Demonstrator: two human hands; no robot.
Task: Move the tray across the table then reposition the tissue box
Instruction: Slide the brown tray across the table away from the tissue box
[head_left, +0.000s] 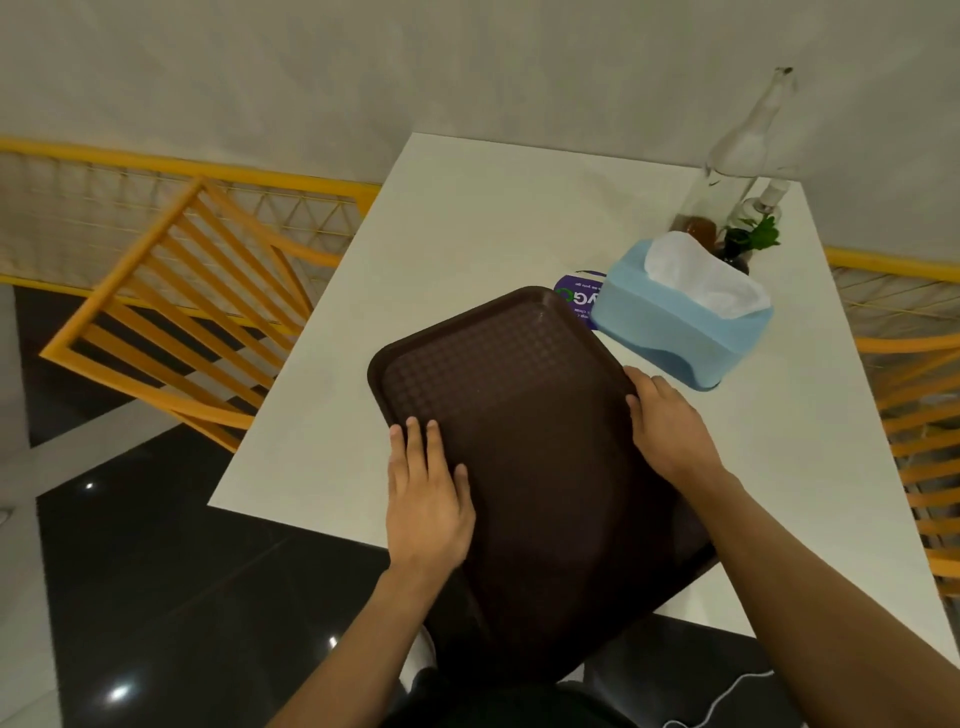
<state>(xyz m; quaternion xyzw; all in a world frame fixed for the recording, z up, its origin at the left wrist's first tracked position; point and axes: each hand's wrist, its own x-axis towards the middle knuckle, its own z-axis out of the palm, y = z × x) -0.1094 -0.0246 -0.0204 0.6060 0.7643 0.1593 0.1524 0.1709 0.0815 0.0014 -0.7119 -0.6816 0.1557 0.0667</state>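
Observation:
A dark brown textured tray (498, 374) lies on the white table (467, 228), its near end hanging over the front edge. My left hand (428, 499) rests flat on the tray's left part, fingers together and stretched out. My right hand (670, 426) grips the tray's right rim, fingers curled over the edge. A light blue tissue box (670, 322) with white tissue sticking out stands just right of the tray's far corner, close to it.
A tall clear glass bottle (748, 140), a smaller bottle and a small green plant (758, 236) stand behind the tissue box. A purple card (576, 296) lies partly under the tray. Orange slatted chairs (171, 306) flank the table on both sides.

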